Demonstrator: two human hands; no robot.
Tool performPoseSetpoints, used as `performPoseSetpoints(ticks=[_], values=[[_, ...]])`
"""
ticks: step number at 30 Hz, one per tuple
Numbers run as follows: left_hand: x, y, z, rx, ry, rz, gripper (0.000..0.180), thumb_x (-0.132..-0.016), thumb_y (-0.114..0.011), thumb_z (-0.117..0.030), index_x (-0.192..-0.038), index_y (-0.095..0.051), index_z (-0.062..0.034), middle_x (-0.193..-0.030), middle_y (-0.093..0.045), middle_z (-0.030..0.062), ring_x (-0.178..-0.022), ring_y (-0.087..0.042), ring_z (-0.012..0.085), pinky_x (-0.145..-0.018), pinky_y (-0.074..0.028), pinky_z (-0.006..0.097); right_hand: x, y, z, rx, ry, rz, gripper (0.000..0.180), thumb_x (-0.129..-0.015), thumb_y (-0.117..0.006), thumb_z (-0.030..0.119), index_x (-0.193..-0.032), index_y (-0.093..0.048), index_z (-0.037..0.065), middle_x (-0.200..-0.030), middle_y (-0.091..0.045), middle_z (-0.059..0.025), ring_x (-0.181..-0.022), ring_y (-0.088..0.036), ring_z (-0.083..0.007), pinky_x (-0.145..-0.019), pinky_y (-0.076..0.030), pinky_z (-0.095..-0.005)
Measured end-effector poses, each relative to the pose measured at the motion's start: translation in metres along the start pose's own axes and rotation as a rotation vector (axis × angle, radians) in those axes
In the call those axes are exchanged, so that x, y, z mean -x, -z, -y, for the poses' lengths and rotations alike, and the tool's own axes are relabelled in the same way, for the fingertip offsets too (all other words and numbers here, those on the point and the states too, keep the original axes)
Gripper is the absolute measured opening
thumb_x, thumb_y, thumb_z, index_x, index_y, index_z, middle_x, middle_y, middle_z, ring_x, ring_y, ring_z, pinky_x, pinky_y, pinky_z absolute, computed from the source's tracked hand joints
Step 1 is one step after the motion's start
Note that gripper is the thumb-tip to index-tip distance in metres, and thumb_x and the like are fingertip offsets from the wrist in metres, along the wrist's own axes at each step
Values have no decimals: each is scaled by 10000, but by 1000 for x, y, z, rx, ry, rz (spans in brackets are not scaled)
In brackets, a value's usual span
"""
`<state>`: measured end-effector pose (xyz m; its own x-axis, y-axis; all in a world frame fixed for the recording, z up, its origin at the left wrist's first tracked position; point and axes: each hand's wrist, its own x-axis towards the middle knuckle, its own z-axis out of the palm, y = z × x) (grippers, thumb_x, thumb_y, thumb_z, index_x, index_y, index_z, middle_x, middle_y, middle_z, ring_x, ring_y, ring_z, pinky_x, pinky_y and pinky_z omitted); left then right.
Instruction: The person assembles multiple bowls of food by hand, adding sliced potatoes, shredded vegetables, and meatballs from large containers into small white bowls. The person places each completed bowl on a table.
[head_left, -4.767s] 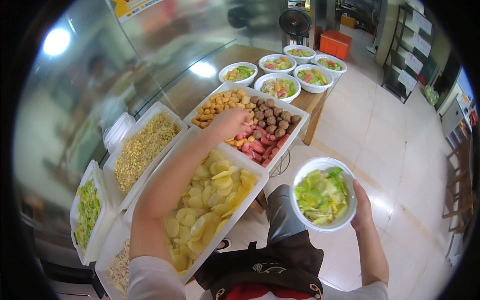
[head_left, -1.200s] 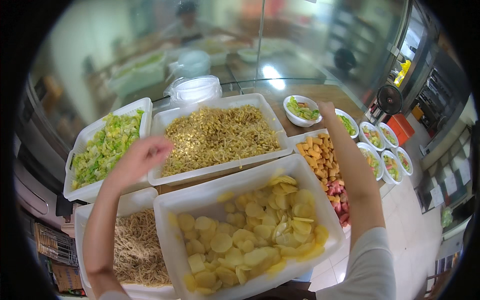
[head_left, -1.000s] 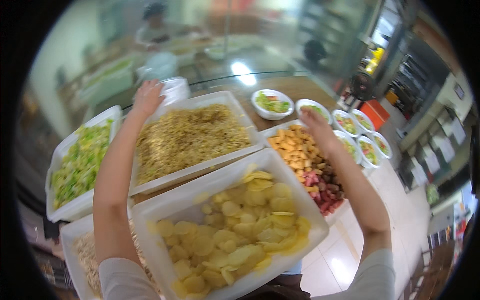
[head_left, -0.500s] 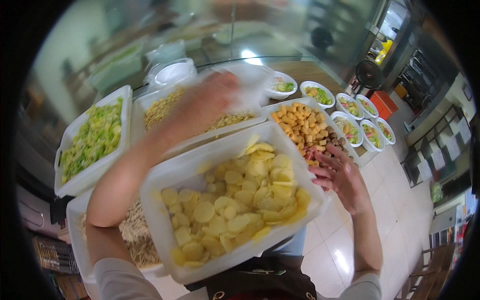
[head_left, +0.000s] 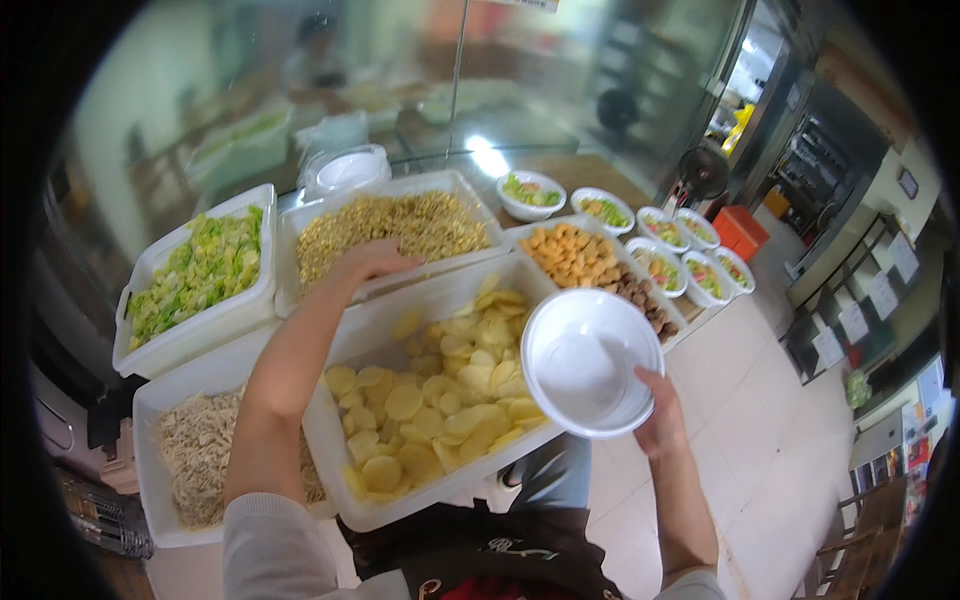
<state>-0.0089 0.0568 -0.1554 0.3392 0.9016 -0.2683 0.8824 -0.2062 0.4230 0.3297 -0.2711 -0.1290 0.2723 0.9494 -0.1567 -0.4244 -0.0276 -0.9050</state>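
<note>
My right hand [head_left: 662,415] grips a white round bowl [head_left: 585,360] by its right rim, thumb over the edge. The bowl is tilted toward me with nothing in it, above the right end of a tub of pale yellow potato slices [head_left: 440,410]. My left hand [head_left: 378,260] is at the near edge of a white tub [head_left: 285,265] of chopped yellowish-brown food [head_left: 390,225]. Its fingers stretch to the right, apparently holding nothing; the fingertips are partly hidden. My left forearm crosses the potato tub's left end.
Chopped green lettuce [head_left: 200,262] fills a tub at the left; pale shredded food [head_left: 200,450] is in another below it. Beyond the bowl, a tub holds orange-brown chunks [head_left: 572,255] and brown balls [head_left: 640,300]. Filled bowls [head_left: 605,210] line the back right. Stacked bowls [head_left: 350,170] stand near the glass.
My left hand has come down from a blurred sweep over the back tub with a whitish thing. My right hand has left the chunk tub's edge and now holds the bowl nearer me.
</note>
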Motion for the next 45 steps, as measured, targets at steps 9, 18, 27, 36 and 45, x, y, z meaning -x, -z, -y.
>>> performPoseSetpoints(ticks=[9, 18, 27, 36, 45], values=[[-35, 22, 14, -14, -295, -393, 190, -729, -638, -158, -874, -662, -39, -789, -653, 156, -748, -642, 283, -682, -507, 383, -17, -23, -15, 71, 3, 70, 561, -848, -564, 187, -1324, -386, -50, -1254, -523, -173, -1128, -537, -260, -976, -428, -375], [64, 124, -57, 573, -448, -117, 179, -852, -649, -216, -961, -640, -75, -853, -605, -15, -733, -539, 74, -588, -437, 252, -67, -94, -43, 257, -84, 216, 491, -923, -521, 315, -1323, -437, 44, -1185, -564, -64, -1031, -557, -140, -819, -480, -288], [139, -4, -121, -88, -804, 34, 294, -873, -612, -222, -1129, -586, -79, -1041, -627, 53, -930, -605, 165, -814, -482, 320, -55, -108, -62, 82, -100, 249, 575, -946, -448, 487, -1319, -442, 50, -1209, -555, -58, -1070, -534, -121, -833, -461, -270], [169, -16, -89, -89, -629, 96, 415, -858, -636, -304, -1187, -537, -71, -1147, -547, 143, -1016, -546, 279, -886, -447, 401, -12, -1, -6, 63, 164, -114, 609, -955, -447, 451, -1364, -386, 3, -1346, -477, -127, -1234, -458, -212, -1060, -335, -341], [248, -115, -86, -243, -510, 129, 608, -798, -692, -229, -1322, -416, -92, -1222, -398, 212, -1102, -494, 377, -870, -477, 421, 33, 90, -8, -88, 150, -319, 546, -974, -413, 406, -1345, -398, 5, -1306, -503, -144, -1195, -502, -247, -995, -427, -366]])
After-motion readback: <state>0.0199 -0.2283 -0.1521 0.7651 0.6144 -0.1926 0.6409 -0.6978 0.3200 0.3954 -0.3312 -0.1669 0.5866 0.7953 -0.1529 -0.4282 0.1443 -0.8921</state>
